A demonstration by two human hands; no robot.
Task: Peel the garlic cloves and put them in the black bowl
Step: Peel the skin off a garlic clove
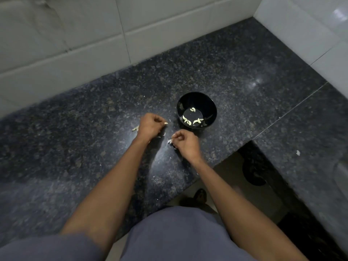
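A black bowl (pixel 196 110) stands on the dark granite counter (pixel 94 129) and holds several pale peeled garlic cloves (pixel 190 120). Just left of the bowl, my left hand (pixel 150 125) pinches a small garlic clove (pixel 166 123) at its fingertips. My right hand (pixel 185 143), below and in front of the bowl, pinches a white piece of garlic skin (pixel 170 141). More unpeeled cloves (pixel 135 128) lie on the counter left of my left hand, partly hidden by it.
Bits of white skin (pixel 162 135) lie scattered between my hands. White tiled walls (pixel 94 53) close off the back and right. The counter steps back at the right, with a gap (pixel 235 185) open to the floor. A white scrap (pixel 298 152) lies on the right counter section.
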